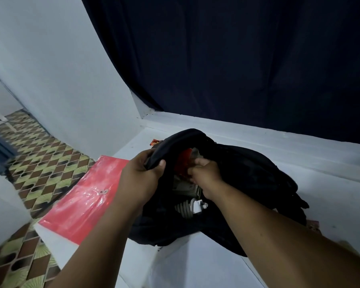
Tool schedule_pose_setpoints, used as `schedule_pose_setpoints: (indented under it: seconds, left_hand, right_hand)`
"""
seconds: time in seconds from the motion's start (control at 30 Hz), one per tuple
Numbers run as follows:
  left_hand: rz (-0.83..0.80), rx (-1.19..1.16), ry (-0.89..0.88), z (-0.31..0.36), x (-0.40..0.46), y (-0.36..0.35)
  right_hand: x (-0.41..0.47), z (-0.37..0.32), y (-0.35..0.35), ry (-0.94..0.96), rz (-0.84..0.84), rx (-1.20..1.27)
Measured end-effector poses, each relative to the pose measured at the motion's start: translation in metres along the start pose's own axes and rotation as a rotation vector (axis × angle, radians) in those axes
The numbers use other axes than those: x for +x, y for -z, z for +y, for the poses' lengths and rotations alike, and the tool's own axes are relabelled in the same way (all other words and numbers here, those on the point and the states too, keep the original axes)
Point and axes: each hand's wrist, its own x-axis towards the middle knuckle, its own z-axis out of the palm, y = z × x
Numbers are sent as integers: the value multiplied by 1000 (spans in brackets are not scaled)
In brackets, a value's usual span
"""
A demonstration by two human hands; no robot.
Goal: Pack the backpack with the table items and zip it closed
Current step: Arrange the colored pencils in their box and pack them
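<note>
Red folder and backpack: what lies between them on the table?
In the head view, only the left hand, gripping the backpack flap; the red folder runs under that forearm, right up to the bag.

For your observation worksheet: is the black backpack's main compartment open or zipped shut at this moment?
Open. The left hand grips and lifts the backpack flap, and the right hand reaches inside, where a red item shows.

Folder (85, 196) left of backpack (247, 175), both on table (195, 267)
</note>
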Motion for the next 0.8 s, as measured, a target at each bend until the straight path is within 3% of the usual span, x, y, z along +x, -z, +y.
schedule_pose_setpoints:
  seconds: [0.27, 0.47, 0.67, 0.8]
  left_hand:
    - [-1, -5, 10, -3, -1, 3]
    - [-62, 144, -19, -13, -16, -9]
    - [-306, 289, -153, -33, -49, -31]
    - [-7, 301, -358, -51, -58, -35]
  right_hand:
    - [-6, -6, -3, 0, -145, -205]
    - [-36, -7, 28, 104, 22, -127]
    - [-105, -5, 84, 359, 196, -213]
    - [-131, 11, 102, 399, 213, -254]
